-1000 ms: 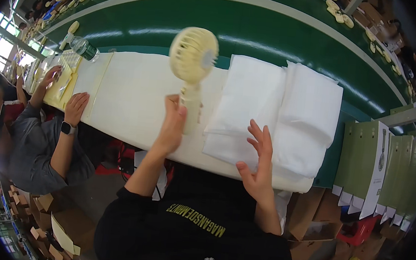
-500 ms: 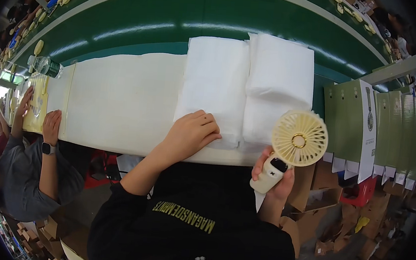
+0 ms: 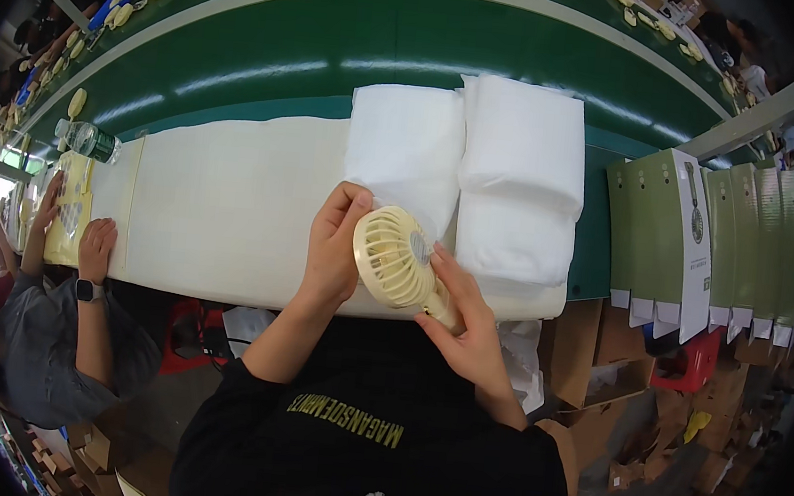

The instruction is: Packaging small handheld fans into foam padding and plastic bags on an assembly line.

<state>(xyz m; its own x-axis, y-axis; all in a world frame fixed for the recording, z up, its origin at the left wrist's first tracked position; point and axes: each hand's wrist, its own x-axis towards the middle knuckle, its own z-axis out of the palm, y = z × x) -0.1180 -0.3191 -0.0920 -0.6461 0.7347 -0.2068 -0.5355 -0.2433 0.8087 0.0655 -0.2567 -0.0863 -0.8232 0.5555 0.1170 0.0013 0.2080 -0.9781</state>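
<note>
My right hand (image 3: 474, 335) grips a cream handheld fan (image 3: 394, 259) by its handle, between thumb and fingers. The round slatted head tilts toward my left hand, over the near edge of the padded white table (image 3: 232, 196). Thumb and forefinger of my left hand (image 3: 334, 238) are pinched together, apparently on the near edge of a thin white bag (image 3: 404, 140). That bag tops the left of two piles; the fan head covers part of its near edge.
A second pile of white bags (image 3: 521, 174) lies to the right. Olive-green boxes (image 3: 649, 228) stand beyond it. At left are a plastic bottle (image 3: 90, 141) and a co-worker's hand (image 3: 97, 248). A green conveyor (image 3: 406, 36) runs behind; cartons (image 3: 595, 360) sit below right.
The fan has come left and down to the table's middle, its head now turned aside. My left hand has lifted from lying on the bag pile into a pinch at its edge.
</note>
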